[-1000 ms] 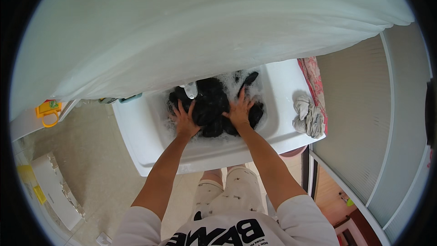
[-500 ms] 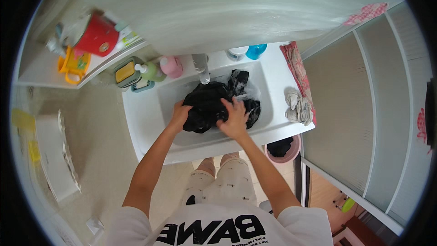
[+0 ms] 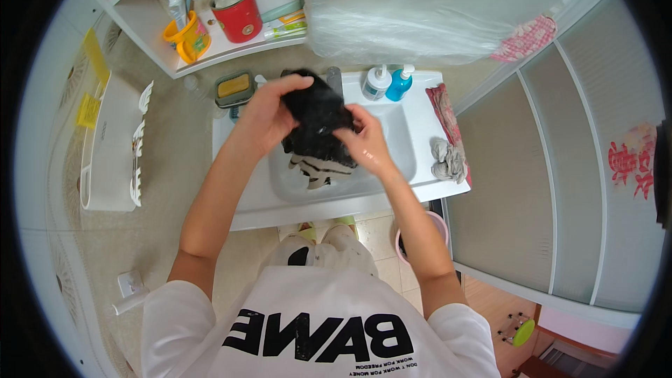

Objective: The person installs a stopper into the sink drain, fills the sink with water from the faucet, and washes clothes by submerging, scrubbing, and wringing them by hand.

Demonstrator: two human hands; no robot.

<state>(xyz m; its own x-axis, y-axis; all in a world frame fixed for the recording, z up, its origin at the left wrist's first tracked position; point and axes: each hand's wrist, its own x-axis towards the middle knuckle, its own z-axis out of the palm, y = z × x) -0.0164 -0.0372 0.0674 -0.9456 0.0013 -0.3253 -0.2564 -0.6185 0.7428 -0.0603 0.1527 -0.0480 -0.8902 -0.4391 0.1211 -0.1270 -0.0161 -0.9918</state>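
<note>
A wet black garment [image 3: 318, 119] with a pale, dark-striped lower part is held up above the white sink [image 3: 400, 141]. Its upper side is gripped by my left hand [image 3: 269, 115], thumb and fingers closed around the cloth. On the opposite side my right hand [image 3: 364, 141] pinches it, and drops of water or suds show on that hand. The raised cloth partly covers the tap [image 3: 334, 80] behind it. What kind of garment it is cannot be made out from the bunched folds.
A white pump bottle [image 3: 376, 84] and a blue one [image 3: 400, 84] stand at the sink's back edge. Grey cloths [image 3: 449, 161] lie on the right rim beside a reddish towel [image 3: 442, 108]. A soap dish [image 3: 234, 89] sits back left, below an open shelf [image 3: 203, 59]. A pink basin [image 3: 439, 227] is on the floor.
Both hands have lifted the black garment up out of the sink basin, and its striped part now shows. The whole view has shifted, bringing more of the left shelf in.
</note>
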